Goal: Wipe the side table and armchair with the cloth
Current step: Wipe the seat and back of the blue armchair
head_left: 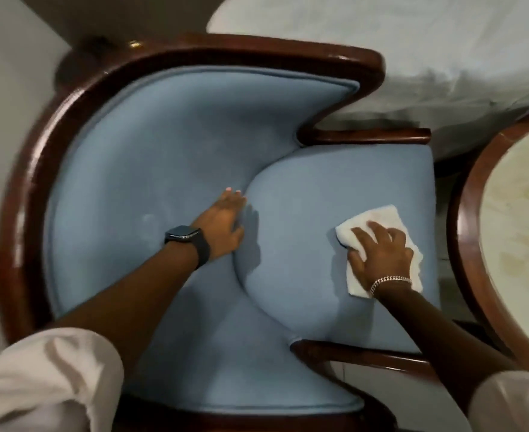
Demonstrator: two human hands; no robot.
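Armchair step in hand: right hand (pixel 381 257) lies flat, fingers spread, pressing the white cloth (pixel 381 219) onto the blue seat cushion (pixel 303 244), right of centre frame. Not a pinch grip, just palm and fingers pinning the cloth to the fabric. Left hand (pixel 225 222) is open and empty, flat against the blue backrest padding (pixel 147 166) right where it meets the seat, likely bracing. Black watch (pixel 188 241) on that wrist, chain bracelet (pixel 389 282) on the right.

Side table, i.e. the counter (pixel 463 244), sits at the right edge of frame, dark wood rim around a pale top, just beside the armchair (pixel 32 182). Can't judge whether it's already wiped.

Next move, my read: sweep the cloth across the rest of the seat, then backrest and the glossy wood frame and arms. Needs steady downward pressure so the cloth doesn't bunch.

Hard to make out: frame is motion-blurred, most of the counter is cut off, the chair's lower arm is partly behind the right forearm, upper-left background is unclear. White bedding (pixel 413 42) at top.
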